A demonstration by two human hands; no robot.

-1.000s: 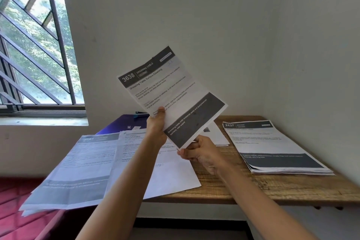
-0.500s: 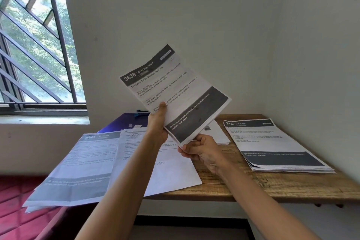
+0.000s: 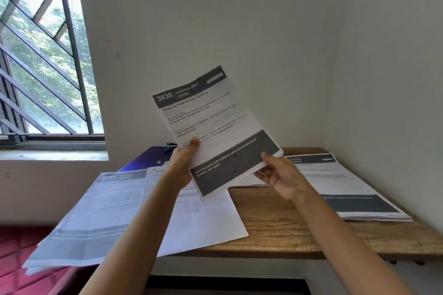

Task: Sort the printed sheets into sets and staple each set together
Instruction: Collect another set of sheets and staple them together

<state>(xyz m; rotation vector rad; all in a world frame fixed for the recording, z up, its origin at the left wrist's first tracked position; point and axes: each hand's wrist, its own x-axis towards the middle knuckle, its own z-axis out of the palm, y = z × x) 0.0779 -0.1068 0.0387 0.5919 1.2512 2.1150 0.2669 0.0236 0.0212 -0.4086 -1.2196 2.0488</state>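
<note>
- Head view: a set of printed sheets headed "3638 Dressing Table" (image 3: 215, 124) is held in the air above the worktop (image 3: 275, 230), in front of the wall.
- Its long axis leans, with the header up and to the left and the dark footer band down and to the right. The print faces the camera.
- The left hand (image 3: 183, 166) grips the set's left edge, thumb on the front.
- The right hand (image 3: 279, 177) pinches the lower right corner.
- A "Kitchen" stack (image 3: 347, 189) lies near the right wall, long axis running away from the camera.
- Loose sheets (image 3: 96, 211) fan out to the left and overhang the worktop's left edge.
- Bare wood shows between the two piles.
</note>
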